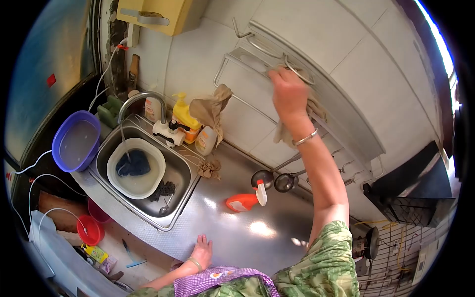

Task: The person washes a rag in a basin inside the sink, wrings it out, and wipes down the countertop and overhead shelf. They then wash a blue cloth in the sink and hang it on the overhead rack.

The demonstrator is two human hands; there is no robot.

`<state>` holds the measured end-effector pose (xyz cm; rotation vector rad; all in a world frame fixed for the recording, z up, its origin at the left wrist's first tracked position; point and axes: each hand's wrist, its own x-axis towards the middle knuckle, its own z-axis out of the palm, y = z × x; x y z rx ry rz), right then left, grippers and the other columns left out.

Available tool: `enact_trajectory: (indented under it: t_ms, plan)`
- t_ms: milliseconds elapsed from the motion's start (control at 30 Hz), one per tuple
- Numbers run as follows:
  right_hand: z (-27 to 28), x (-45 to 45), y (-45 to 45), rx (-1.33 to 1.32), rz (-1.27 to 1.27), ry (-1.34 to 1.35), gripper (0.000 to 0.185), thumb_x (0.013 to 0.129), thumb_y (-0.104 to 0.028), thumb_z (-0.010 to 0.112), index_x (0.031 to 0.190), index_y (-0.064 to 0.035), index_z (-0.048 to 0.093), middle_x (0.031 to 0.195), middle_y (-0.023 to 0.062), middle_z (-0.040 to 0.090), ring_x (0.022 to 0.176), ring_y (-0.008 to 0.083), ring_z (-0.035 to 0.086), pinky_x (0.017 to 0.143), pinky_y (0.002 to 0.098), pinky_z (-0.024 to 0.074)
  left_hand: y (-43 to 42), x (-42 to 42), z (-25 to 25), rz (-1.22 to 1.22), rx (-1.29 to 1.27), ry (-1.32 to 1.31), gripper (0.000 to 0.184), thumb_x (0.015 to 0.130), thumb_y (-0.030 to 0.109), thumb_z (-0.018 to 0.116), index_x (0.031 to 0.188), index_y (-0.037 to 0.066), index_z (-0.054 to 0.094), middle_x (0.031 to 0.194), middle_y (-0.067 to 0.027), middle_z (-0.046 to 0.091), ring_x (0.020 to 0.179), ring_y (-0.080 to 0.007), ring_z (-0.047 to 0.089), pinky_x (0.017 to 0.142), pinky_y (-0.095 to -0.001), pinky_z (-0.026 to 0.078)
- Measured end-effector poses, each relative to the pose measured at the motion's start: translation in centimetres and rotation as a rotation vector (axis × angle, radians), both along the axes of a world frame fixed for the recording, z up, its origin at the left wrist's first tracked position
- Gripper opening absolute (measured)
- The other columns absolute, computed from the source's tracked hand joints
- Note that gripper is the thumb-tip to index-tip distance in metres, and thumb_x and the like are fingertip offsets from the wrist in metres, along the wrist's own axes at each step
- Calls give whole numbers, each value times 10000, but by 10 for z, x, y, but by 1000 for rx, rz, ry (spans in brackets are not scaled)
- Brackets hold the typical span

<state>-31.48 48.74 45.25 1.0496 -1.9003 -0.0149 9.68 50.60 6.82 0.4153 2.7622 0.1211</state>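
My right hand is raised to the wall rack, its fingers closed at a beige cloth that hangs there beside a metal hook. Low on the steel counter, my left hand lies flat with its fingers stretched out, nothing in it. An orange spray bottle lies on the counter between my hands. In the sink, a white basin holds water and a dark blue cloth, under the curved faucet.
A purple basin of cloudy water stands left of the sink. Behind the sink are a yellow pump bottle and a brown cloth. Two ladles hang near the wall. A red container sits lower left.
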Motion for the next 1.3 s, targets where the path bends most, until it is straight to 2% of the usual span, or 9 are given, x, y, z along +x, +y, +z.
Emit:
enact_trajectory:
  t_ms: [100,300,433,533,633,700,967,1167,1300]
  plan:
    - [2,8,-29,-41,225,170,105,729,-87,635,830,-103,662,865,69,635,877,233,624,697,357,527,-1,0,6,37,55,-32,917,761,512,714,1396,-78,415,1424,-387,367,1333,-499,377,1133,-494,288]
    - [6,-18,-115,112,313,146,80,720,-77,622,782,-105,662,864,70,642,872,247,623,668,373,530,-4,8,-18,47,161,15,815,753,358,710,1381,-75,423,1426,-385,361,1325,-500,384,1111,-478,327]
    - [12,-16,-138,138,130,-100,108,788,-95,597,857,-124,676,925,54,649,903,263,609,741,376,522,-4,8,-13,159,230,38,774,751,310,697,1377,-61,433,1441,-352,370,1335,-470,385,1092,-457,355]
    - [0,2,-114,164,93,-32,325,806,-47,597,1111,-138,662,1056,71,639,1005,317,572,858,411,495,6,11,-30,179,163,36,751,776,310,682,1390,-42,432,1464,-321,365,1361,-448,366,1080,-439,369]
    - [-1,-6,-77,105,289,19,402,772,-11,574,1133,-162,666,1088,14,627,1026,281,555,848,395,487,10,9,-40,196,140,6,742,795,328,679,1403,-19,432,1481,-299,360,1376,-431,357,1071,-424,380]
    - [1,8,-38,90,309,-41,551,759,87,569,1259,-137,621,1082,101,623,1016,327,547,903,410,469,13,7,-47,209,147,-3,755,796,354,688,1408,-8,434,1486,-290,359,1379,-421,359,1069,-419,383]
    - [-15,60,56,-4,250,112,472,732,88,571,1148,-95,701,1116,124,636,1026,336,567,908,418,483,11,7,-49,175,113,15,862,773,449,720,1443,12,400,1501,-276,345,1389,-407,350,1080,-411,369]
    - [-119,13,-12,104,112,48,501,763,-39,581,1260,-103,590,1120,113,599,1027,315,553,918,407,464,6,6,-15,139,35,-29,866,780,431,732,1451,12,379,1508,-275,329,1402,-404,325,1061,-408,384]
    - [-99,20,41,33,80,-114,469,743,-25,591,1206,-97,609,1068,94,592,956,295,532,853,417,470,8,8,-27,135,47,-29,899,767,434,748,1457,5,362,1513,-276,318,1406,-410,315,1049,-418,391]
